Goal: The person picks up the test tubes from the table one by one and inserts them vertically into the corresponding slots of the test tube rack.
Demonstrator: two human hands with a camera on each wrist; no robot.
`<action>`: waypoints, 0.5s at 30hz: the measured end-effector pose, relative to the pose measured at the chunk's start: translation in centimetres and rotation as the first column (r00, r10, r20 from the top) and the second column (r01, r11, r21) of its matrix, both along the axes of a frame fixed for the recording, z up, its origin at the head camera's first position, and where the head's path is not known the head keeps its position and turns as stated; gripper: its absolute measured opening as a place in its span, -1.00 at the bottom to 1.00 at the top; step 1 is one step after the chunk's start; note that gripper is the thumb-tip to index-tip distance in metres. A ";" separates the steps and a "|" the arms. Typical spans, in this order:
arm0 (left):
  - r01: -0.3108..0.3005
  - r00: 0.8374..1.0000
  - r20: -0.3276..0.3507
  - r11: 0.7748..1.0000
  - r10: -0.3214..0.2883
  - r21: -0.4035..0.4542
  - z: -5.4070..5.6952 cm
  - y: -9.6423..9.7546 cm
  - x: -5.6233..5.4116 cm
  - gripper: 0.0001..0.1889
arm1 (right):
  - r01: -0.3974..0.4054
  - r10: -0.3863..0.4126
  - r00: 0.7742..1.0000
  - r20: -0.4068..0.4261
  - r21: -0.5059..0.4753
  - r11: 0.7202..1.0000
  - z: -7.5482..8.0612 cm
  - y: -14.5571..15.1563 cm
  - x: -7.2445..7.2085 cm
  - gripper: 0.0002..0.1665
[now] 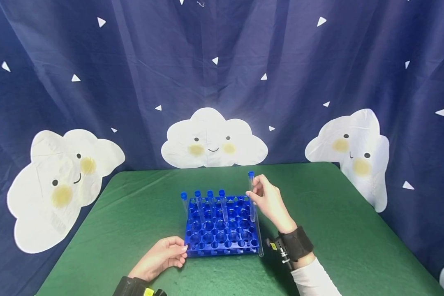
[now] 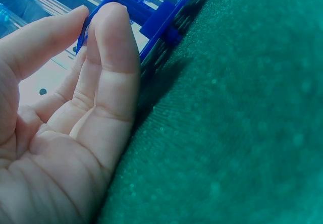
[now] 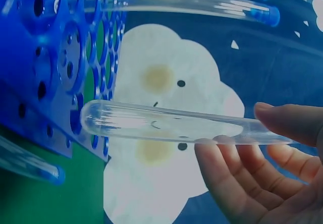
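Observation:
A blue test tube rack [image 1: 222, 247] stands on the green table. My left hand [image 1: 164, 255] pinches its front left corner; in the left wrist view the thumb and fingers close on the blue edge [image 2: 160, 19]. Over the rack's right side, my right hand [image 1: 268, 201] holds a clear test tube [image 1: 252, 207] with a blue cap, thumb on one side and fingers on the other. The tube is upright. In the right wrist view its rounded bottom [image 3: 96, 118] is close over the holes. Several blue-capped tubes [image 1: 200, 207] stand in the rack's back left part.
One more clear tube [image 1: 260, 242] lies along the rack's right side, its blue cap [image 3: 58, 175] showing in the right wrist view. Behind the table [image 1: 140, 205] hangs a dark blue curtain [image 1: 214, 82] printed with white clouds and triangles.

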State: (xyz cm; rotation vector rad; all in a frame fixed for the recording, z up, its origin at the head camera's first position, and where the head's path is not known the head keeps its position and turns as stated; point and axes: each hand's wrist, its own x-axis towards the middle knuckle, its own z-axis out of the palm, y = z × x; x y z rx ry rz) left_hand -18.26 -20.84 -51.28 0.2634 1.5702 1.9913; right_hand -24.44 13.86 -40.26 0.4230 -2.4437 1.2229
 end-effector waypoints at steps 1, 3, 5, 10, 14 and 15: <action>0.000 1.000 0.000 1.000 0.000 0.000 0.0 0.0 0.0 -0.97 | -0.003 0.003 1.000 -0.012 0.001 1.000 0.0 -0.1 0.0 -0.64; -0.002 1.000 0.001 1.000 0.002 0.003 0.0 0.0 0.0 -0.97 | -0.007 0.007 1.000 -0.029 0.005 1.000 -0.1 -0.4 0.1 -0.64; -0.003 1.000 0.002 1.000 0.003 0.005 0.0 0.0 0.0 -0.97 | -0.017 0.018 0.999 -0.041 0.001 1.000 -0.2 -0.7 0.1 -0.64; -0.001 1.000 -0.001 1.000 0.001 0.004 0.1 0.0 0.0 -0.96 | -0.040 0.039 0.997 -0.063 -0.020 0.999 -0.4 -1.3 0.2 -0.63; 0.000 1.000 -0.006 1.000 0.000 -0.001 0.1 0.0 0.0 -0.96 | -0.055 0.053 0.995 -0.079 -0.028 0.998 -0.5 -1.5 0.2 -0.63; 0.000 1.000 -0.007 1.000 0.000 -0.002 0.1 0.0 0.0 -0.96 | -0.060 0.058 0.995 -0.079 -0.030 0.998 -0.5 -1.6 0.2 -0.63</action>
